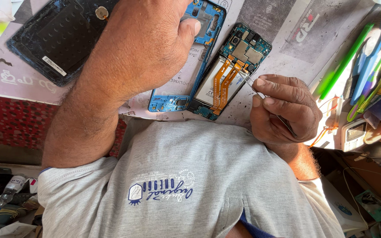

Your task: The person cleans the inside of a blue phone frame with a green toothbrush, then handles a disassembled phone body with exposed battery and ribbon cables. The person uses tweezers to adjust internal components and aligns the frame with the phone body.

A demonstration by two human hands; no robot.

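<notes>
We have two hands over the counter [270, 26]. Our right hand [283, 110] is closed in a pinch on thin metal tweezers [261, 94], thumb and forefinger pressed together on the shaft. The tweezer tip sits at the orange flex cables [223, 81] of the opened phone [228, 72], just below its green circuit board (battery and both ribbons exposed). Our left hand [148, 39] is curled, thumb bent, resting on the blue mid-frame [186, 94], which lies touching the opened phone on its left; whether the fingers grip it we cannot tell. A dark back panel [56, 37] lies further left. Green and blue plastic tools [367, 53] lie at the right edge. Our grey shirt [190, 185] fills the lower view.
</notes>
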